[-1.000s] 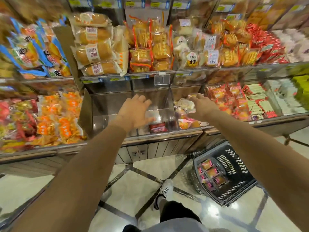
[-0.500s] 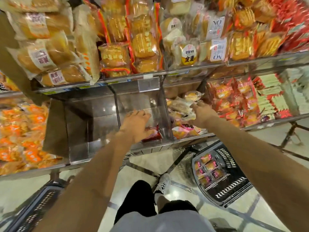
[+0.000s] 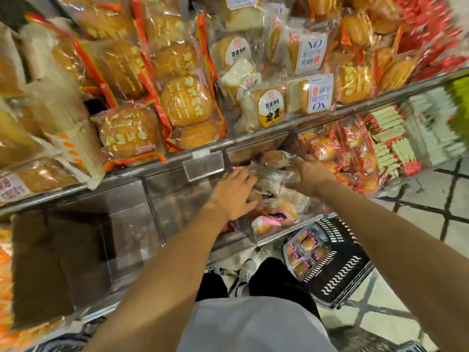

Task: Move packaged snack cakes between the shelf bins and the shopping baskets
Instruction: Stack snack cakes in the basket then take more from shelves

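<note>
Here, each line labels one element of the head view.

Left hand (image 3: pixel 232 195): reaches over the clear divider (image 3: pixel 242 224) into the lower shelf bin; fingers straight and spread, resting on the heap of wrapped snack cakes (image 3: pixel 275 179); it holds nothing.

Right hand (image 3: pixel 311 175): reaches into the same bin from the right, fingers buried among the wrappers; whether this grip closes on a cake cannot be told.

Snack cakes: clear-wrapped pieces piled in the lower bin between the two hands; one with a pink label (image 3: pixel 276 215) lies at the front edge, just beside the left wrist.

Neighbouring bin (image 3: pixel 177 207): left of the divider, its metal floor showing.

Shopping basket (image 3: pixel 337 275): black, on the floor below the shelf edge, right of the person's legs; several pink-labelled cakes (image 3: pixel 305 252) lie in it.

Second basket (image 3: pixel 76 336): a dark corner visible at lower left.

Upper shelf (image 3: pixel 279 128): packed with larger bagged breads and cakes, one bearing a round yellow label (image 3: pixel 270 107).

Red packets (image 3: pixel 330 148): fill the bin right of the right hand.
</note>
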